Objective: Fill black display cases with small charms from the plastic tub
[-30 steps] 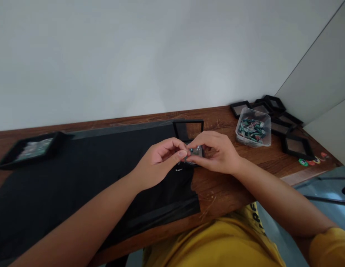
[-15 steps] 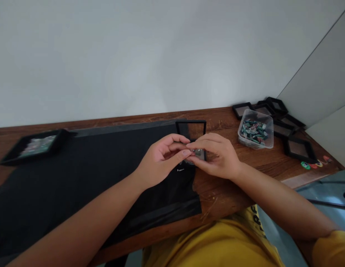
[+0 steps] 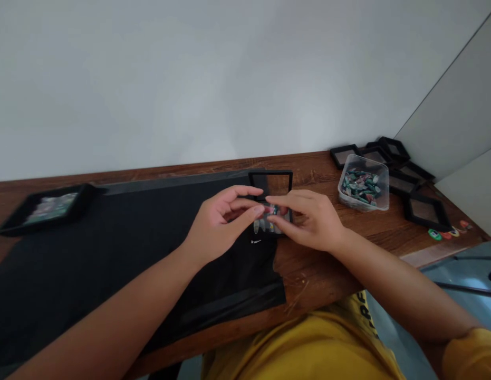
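An open black frame box (image 3: 290, 182) stands near the middle of the table, its lid upright at the back. Small clear and coloured pieces (image 3: 263, 227) show in its base. Above the base, my left hand (image 3: 225, 219) pinches a small reddish item at its fingertips. My right hand (image 3: 308, 216) is over the base's right side, thumb and index finger apart, with a small green and pink piece (image 3: 274, 210) between or just beneath them; whether it is gripped is unclear. A tiny white item (image 3: 256, 241) lies on the black cloth (image 3: 150, 237) in front of the box.
To the right, a clear plastic tub (image 3: 364, 182) holds many green and red wrapped pieces. Several black frames (image 3: 427, 211) lie behind and beside it, near some round coloured tokens (image 3: 435, 235). At the far left is a filled black frame (image 3: 43, 211).
My hands have moved slightly apart, with my left hand shifting left. More of the box's base and the pieces in it now show between them.
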The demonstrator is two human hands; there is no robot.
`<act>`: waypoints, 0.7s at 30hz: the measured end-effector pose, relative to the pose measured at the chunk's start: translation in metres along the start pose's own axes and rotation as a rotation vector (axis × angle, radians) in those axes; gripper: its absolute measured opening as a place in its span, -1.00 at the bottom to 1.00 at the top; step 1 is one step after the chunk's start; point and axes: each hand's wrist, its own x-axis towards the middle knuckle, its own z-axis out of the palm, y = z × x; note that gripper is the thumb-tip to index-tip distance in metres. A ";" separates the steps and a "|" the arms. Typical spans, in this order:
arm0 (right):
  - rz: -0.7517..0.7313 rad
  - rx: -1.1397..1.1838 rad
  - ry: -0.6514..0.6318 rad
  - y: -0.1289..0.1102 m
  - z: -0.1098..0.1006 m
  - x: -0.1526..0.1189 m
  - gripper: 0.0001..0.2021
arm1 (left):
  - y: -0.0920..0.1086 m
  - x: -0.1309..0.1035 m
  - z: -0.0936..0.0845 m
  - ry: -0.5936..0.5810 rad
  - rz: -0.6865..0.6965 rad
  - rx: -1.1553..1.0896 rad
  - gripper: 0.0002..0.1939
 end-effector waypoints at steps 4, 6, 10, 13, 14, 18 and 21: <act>0.298 0.021 -0.233 0.004 -0.013 0.006 -0.69 | -0.003 0.006 -0.013 0.145 0.128 0.263 -0.70; 0.371 -0.012 -0.405 0.004 -0.019 0.009 -0.72 | -0.006 0.009 -0.017 0.164 0.161 0.365 -0.73; 0.367 -0.026 -0.580 0.003 -0.022 0.012 -0.73 | -0.011 0.012 -0.024 0.058 0.171 0.512 -0.71; 0.350 -0.068 -0.581 0.005 -0.019 0.010 -0.73 | -0.013 0.014 -0.028 -0.070 0.179 0.630 -0.68; 0.345 -0.079 -0.583 0.006 -0.018 0.009 -0.72 | -0.013 0.014 -0.029 -0.096 0.182 0.660 -0.67; 0.325 -0.059 -0.595 0.010 -0.015 0.008 -0.72 | -0.015 0.016 -0.034 -0.162 0.206 0.700 -0.64; 0.312 -0.009 -0.607 0.011 -0.014 0.008 -0.72 | -0.017 0.017 -0.036 -0.279 0.195 0.695 -0.63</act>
